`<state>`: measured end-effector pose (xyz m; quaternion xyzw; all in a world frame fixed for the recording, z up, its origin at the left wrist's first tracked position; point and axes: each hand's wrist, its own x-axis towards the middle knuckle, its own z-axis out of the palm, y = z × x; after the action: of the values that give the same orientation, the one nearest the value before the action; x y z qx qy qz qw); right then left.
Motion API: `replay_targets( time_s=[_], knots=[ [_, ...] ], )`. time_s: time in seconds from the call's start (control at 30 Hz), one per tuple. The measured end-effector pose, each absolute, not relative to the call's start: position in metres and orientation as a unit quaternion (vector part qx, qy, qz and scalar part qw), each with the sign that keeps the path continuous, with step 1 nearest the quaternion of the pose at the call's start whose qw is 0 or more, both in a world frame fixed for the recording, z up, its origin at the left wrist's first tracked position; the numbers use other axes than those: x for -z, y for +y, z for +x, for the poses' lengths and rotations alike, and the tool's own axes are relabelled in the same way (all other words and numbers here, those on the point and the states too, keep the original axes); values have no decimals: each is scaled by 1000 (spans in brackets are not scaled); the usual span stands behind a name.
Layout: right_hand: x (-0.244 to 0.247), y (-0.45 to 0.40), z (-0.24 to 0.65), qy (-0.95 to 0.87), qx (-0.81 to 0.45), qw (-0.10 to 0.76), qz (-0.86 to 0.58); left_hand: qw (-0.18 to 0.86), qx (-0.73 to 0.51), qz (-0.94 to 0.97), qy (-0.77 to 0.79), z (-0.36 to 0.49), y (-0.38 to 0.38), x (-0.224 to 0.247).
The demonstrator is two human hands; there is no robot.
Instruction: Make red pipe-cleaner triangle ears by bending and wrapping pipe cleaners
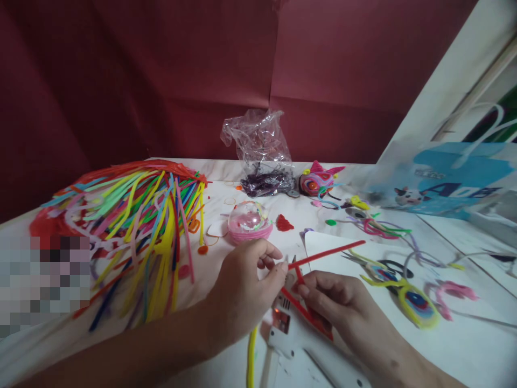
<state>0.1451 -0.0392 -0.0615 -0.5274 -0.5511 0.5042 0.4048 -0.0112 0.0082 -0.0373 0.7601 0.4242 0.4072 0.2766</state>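
Note:
A bent red pipe cleaner (331, 253) is held between my two hands, one straight end pointing out to the right. The thumb and forefinger of my left hand (246, 291) pinch it near the bend. My right hand (339, 299) is closed on a lower part of it, and more red strands run beneath the fingers. Under both hands lies a white tool (283, 339) with a lit orange window, which looks like a glue gun. A yellow pipe cleaner (251, 358) stands out below my left wrist. Just beyond the hands sits a clear dome with a pink coiled base (250, 231).
A large heap of coloured pipe cleaners (161, 215) spreads at the left. At the back are a clear plastic bag (262, 156) and a pink decorated ball (317, 180). Scissors (388, 269) and yellow-blue coiled pieces (418, 302) lie right, near a blue-white bag (456, 178).

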Motion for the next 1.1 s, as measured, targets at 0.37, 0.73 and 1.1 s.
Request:
replay_targets(
  time_s=[0.37, 0.73, 1.1],
  knots=[
    [35, -25, 167, -580, -388, 390, -601, 274, -409, 760, 424, -13, 11, 38],
    [43, -7, 224, -640, -259, 240, -683, 246, -325, 809, 424, -10, 8, 45],
    [62, -26, 240, -674, -192, 140, -700, 222, -306, 827, 416, -7, 9, 48]
  ],
)
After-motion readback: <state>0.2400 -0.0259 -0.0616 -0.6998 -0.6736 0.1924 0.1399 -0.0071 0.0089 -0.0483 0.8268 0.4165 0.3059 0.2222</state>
